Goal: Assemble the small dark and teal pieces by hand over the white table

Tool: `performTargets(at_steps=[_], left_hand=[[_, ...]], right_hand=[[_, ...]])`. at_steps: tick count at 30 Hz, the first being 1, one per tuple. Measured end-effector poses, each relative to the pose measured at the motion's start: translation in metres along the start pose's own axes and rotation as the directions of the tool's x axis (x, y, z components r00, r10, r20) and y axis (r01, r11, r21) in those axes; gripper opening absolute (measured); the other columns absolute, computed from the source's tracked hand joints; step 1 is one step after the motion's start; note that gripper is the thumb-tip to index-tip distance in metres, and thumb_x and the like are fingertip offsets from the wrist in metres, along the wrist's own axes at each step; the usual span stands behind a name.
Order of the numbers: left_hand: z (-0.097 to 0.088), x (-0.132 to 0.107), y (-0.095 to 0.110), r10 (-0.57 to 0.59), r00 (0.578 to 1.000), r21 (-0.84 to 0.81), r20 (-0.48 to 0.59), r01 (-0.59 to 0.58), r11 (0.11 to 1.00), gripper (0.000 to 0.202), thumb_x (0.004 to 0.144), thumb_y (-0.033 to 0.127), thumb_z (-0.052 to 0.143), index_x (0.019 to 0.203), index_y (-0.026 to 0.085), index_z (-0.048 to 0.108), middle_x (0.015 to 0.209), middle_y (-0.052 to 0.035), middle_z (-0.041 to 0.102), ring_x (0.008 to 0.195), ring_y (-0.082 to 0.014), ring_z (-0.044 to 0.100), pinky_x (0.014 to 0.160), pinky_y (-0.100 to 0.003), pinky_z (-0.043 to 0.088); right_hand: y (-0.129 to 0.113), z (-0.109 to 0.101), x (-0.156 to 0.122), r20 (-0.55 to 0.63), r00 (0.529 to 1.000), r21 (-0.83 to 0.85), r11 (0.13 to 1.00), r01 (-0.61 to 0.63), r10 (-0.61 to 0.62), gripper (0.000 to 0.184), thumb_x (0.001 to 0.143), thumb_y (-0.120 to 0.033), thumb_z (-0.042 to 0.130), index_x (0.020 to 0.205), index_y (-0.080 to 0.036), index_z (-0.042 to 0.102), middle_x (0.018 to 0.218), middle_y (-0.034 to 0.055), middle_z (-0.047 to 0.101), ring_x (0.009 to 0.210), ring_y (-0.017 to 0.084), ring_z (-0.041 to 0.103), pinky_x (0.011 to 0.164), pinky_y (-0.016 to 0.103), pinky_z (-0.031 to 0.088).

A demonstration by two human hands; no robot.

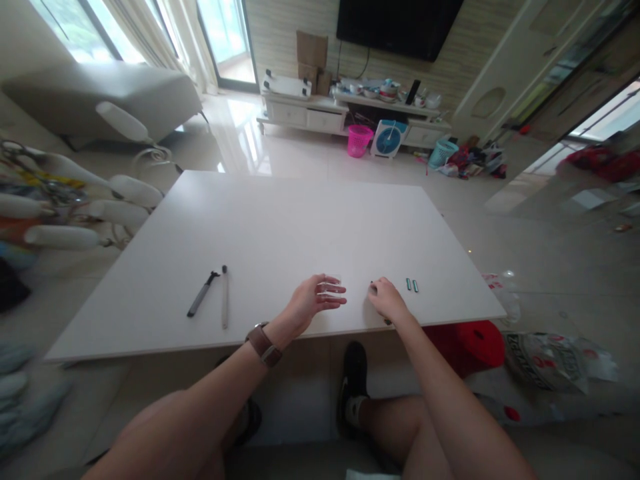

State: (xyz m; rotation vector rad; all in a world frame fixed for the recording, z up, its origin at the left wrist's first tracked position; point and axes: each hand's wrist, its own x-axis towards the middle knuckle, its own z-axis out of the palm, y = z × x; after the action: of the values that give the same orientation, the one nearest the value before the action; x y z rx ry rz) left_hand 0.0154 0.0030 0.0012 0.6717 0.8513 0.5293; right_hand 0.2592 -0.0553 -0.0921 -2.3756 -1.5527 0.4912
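Clear piece [331,285] sits near the table [280,220] front edge, between half-open left hand [315,301] fingers; held or just touched, cannot tell. Right hand [386,300] pinches narrow on a tiny dark bit [373,287]. Batteries [411,285] lie just beside it. Risk: a right-hand nudge rolls the batteries off; the clear piece slips from loose fingers.

**Both hands low on the white table**

I see the left hand [317,301] with its fingers stretched by a small clear piece [331,285]; whether it grips, I cannot tell. The right hand [387,300] curls beside two green batteries [412,285]. A black-handled tool [203,294] lies well left on the table [280,220].
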Motion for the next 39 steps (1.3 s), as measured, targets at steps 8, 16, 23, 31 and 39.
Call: performTargets(at_steps=[8,16,23,31,39], left_hand=[[-0.019,-0.001,0.001,0.010,0.999,0.077,-0.034,-0.008,0.997,0.030,0.092,0.031,0.045,0.094,0.010,0.066,0.097,-0.0178,0.075,0.076,-0.0235,0.074,0.072,-0.031,0.056],[-0.028,0.011,0.007,0.075,0.993,0.054,-0.095,-0.070,0.996,0.023,0.088,0.028,0.048,0.099,0.013,0.063,0.094,-0.0149,0.075,0.074,-0.0217,0.073,0.073,-0.032,0.056],[-0.029,0.011,0.004,0.101,0.992,0.025,-0.075,-0.100,0.995,0.023,0.086,0.030,0.053,0.098,0.014,0.063,0.092,-0.0141,0.074,0.072,-0.0217,0.073,0.072,-0.032,0.055],[-0.031,0.004,0.001,0.112,0.990,0.028,-0.086,-0.110,0.994,0.023,0.088,0.029,0.049,0.099,0.014,0.062,0.092,-0.0141,0.073,0.070,-0.0213,0.072,0.070,-0.032,0.054],[-0.033,0.014,0.003,0.066,0.993,-0.027,-0.097,-0.069,0.997,0.034,0.096,0.039,0.043,0.098,0.012,0.062,0.086,-0.0136,0.073,0.066,-0.0213,0.072,0.066,-0.032,0.055]], right_hand=[[-0.062,0.000,0.001,0.030,0.994,0.324,0.942,0.088,-0.103,0.013,0.076,-0.013,0.060,0.086,-0.021,0.064,0.083,0.0020,0.069,0.077,0.016,0.066,0.073,0.028,0.051],[-0.133,-0.030,-0.004,-0.067,0.984,0.886,0.444,0.136,-0.167,0.024,0.073,-0.028,0.072,0.094,-0.021,0.063,0.086,0.0019,0.069,0.079,0.017,0.068,0.073,0.032,0.054],[-0.155,-0.035,-0.017,-0.141,0.980,0.863,0.467,0.192,-0.142,0.015,0.074,-0.030,0.072,0.085,-0.019,0.070,0.085,0.0040,0.075,0.081,0.018,0.070,0.083,0.035,0.055],[-0.144,-0.031,-0.025,-0.185,0.975,0.771,0.597,0.220,-0.120,0.015,0.075,-0.031,0.074,0.084,-0.019,0.074,0.084,0.0054,0.077,0.078,0.020,0.071,0.076,0.034,0.055],[-0.153,-0.030,-0.012,-0.253,0.928,0.598,0.710,0.371,-0.272,0.011,0.085,-0.029,0.066,0.083,-0.021,0.074,0.087,0.0037,0.072,0.080,0.017,0.065,0.070,0.029,0.050]])
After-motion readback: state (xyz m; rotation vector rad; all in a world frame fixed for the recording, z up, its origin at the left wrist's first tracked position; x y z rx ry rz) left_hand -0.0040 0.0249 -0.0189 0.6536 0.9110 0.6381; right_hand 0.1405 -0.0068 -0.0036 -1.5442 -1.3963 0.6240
